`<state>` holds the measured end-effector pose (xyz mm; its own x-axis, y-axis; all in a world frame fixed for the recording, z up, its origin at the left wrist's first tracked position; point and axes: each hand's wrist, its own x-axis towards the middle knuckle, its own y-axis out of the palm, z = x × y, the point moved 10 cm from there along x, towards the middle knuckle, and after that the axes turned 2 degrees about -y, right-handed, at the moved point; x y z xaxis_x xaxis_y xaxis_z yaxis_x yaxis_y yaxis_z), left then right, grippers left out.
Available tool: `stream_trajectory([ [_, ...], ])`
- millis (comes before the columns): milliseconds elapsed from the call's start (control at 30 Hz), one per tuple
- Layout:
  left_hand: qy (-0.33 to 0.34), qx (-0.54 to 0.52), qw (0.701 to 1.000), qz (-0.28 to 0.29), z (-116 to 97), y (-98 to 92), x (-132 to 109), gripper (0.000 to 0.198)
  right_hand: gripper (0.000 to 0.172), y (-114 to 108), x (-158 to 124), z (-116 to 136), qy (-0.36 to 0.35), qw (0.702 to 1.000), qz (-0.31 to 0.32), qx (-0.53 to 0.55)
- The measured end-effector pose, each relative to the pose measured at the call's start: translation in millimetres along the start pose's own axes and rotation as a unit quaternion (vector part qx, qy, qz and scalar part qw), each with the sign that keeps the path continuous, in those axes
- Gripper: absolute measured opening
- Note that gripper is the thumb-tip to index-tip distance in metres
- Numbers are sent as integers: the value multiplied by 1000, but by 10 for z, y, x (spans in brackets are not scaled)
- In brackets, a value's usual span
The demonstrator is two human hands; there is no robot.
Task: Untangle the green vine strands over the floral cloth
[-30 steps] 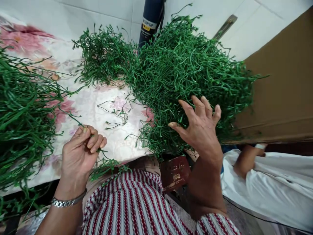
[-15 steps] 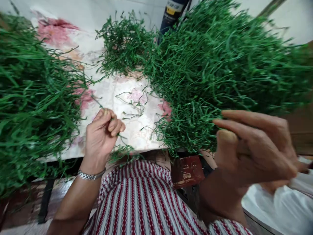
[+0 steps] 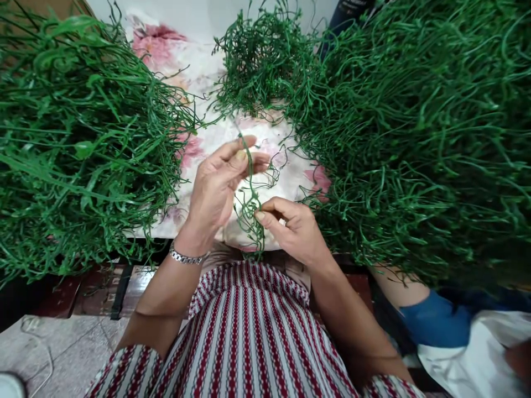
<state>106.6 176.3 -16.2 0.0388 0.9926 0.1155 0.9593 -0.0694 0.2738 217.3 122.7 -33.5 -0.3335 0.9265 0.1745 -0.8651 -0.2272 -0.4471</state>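
Observation:
My left hand (image 3: 219,182) pinches the upper stem of a thin green plant sprig (image 3: 251,185) between thumb and fingers, over the flowered tablecloth (image 3: 207,210). The sprig hangs down, its lower end branching into fine tangled shoots. My right hand (image 3: 294,226) has thumb and forefinger closed on those lower shoots. A big heap of long green stems (image 3: 83,138) lies left of my hands. To the right spreads a large heap of thin green sprigs (image 3: 415,155).
A smaller clump of sprigs (image 3: 265,61) stands at the back by the pale wall. Behind the right heap leans a dark cylindrical container (image 3: 346,16). At the lower right, another person's knee and blue clothing (image 3: 435,318) show beside white cloth or plastic (image 3: 477,354).
My right hand has come from the right heap to the middle and taken hold of the sprig's lower shoots. My left hand has risen, its fingers less curled. The view has shifted left.

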Motion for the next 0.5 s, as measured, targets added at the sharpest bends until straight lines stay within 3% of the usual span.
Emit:
stream_trajectory([
  [100,117,135,981,-73,-212,-207,-148,14,17,-35,2,-99,36,997,-19,72],
  [167,174,229,953,-96,-359,-201,-354,6,20,-35,21,-139,49,994,-24,92],
  [233,200,288,935,-42,-407,-26,-536,6,22,-22,46,-164,56,994,-23,92],
  [333,202,356,912,35,-313,188,-709,11,25,-12,77,-176,58,995,-26,81],
  [500,165,433,885,42,-45,115,-720,10,22,5,79,-188,66,993,-37,90],
])
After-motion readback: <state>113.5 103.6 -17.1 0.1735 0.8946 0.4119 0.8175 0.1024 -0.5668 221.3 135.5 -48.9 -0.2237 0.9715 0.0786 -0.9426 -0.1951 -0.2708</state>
